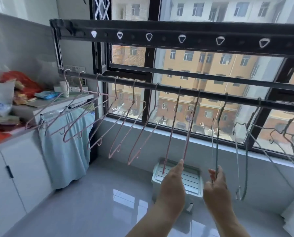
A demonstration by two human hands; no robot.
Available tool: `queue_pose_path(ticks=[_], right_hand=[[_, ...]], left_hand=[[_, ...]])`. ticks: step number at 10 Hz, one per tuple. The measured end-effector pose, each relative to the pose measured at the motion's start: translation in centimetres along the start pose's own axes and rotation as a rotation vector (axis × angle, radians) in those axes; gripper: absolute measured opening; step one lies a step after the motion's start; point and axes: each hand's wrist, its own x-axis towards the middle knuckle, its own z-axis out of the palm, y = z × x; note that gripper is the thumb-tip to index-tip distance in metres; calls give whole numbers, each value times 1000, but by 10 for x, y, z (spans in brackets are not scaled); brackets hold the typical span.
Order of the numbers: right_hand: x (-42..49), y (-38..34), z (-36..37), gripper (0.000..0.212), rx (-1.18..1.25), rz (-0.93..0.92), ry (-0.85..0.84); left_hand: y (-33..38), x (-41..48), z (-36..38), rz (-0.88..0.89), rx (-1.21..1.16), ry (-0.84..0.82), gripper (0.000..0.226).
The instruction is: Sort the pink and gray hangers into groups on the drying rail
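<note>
though blurred, right hand (216,189) seemingly pinches thin gray hanger (216,151)

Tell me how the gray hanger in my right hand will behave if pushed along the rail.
Probably light: the gray hanger is thin wire, pinched by the right hand. Likely to swing, hanging from one hook on the drying rail. It may slide easily along it.
</note>
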Motion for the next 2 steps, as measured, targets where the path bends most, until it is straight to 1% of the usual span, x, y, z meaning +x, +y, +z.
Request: queue_pose_path(ticks=[1, 2], right_hand=[[-17, 2, -2, 62, -12, -40, 70], [-36, 8, -5, 62, -94, -63, 170]], left_hand=[[-5, -11, -7, 66, 12, -36, 65], [-7, -30, -18, 107, -34, -60, 65]])
